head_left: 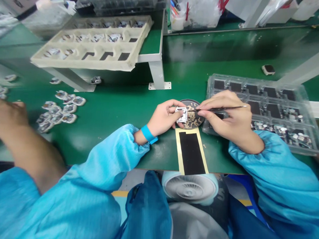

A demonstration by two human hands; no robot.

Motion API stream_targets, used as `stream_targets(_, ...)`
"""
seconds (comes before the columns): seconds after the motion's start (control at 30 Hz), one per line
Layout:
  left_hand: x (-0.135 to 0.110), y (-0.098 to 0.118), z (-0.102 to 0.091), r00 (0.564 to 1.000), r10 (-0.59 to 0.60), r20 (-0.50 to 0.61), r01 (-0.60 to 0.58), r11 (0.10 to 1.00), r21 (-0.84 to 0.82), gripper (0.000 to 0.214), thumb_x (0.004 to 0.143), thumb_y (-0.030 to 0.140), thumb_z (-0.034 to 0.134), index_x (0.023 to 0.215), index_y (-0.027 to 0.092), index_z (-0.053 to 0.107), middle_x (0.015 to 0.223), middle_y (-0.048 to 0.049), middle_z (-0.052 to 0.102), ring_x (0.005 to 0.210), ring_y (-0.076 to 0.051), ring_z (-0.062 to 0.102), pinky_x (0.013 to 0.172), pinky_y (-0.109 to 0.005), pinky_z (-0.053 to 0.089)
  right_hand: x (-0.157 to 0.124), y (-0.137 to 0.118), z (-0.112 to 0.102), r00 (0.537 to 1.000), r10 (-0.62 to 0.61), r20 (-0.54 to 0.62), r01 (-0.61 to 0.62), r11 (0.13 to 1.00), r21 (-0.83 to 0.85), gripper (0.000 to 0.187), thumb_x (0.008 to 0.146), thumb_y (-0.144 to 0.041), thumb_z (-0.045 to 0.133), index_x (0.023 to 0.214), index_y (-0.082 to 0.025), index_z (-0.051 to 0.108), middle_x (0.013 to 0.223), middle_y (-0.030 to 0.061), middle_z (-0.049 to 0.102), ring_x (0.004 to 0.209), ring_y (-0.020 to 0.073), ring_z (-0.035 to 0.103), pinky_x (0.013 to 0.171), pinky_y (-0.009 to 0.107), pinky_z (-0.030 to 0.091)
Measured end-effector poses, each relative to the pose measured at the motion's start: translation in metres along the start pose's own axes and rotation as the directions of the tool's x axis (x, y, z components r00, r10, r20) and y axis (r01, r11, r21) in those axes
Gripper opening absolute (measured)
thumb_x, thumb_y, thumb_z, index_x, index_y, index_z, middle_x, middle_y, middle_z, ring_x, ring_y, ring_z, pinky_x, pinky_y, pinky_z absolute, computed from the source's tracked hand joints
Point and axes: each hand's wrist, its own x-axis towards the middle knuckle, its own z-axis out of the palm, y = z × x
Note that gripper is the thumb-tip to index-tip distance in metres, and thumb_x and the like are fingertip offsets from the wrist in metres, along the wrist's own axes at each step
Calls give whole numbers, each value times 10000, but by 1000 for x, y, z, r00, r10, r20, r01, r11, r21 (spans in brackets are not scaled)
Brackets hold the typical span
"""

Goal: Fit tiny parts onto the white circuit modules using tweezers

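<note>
My left hand pinches a small white device housing between thumb and fingers. Dark tweezers are gripped in my right hand, and their tip reaches to the housing's right side. Whether the tip holds a part is too small to tell. Under both hands lies a round dish with many tiny dark and tan pieces. Just in front of it, a black sheet on yellowish backing lies at the table's front edge.
Clear plastic trays with dark screens and small parts stand at the right. Several white housings lie grouped at the left. A cream tray sits on a raised shelf. A co-worker's arm rests at the far left.
</note>
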Motion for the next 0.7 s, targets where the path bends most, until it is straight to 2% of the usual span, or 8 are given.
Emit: stream_targets(0.7, -1, 1, 2, 999, 11, -32, -10, 1000, 4, 203, 878, 207, 699, 1062, 144, 642, 773, -42, 747, 576, -162, 732, 427, -185, 507, 1, 1, 1, 998, -26, 54, 28, 999, -42, 61, 875, -326, 775, 934, -338, 765, 945, 7, 807, 912, 294, 723, 895, 534, 531)
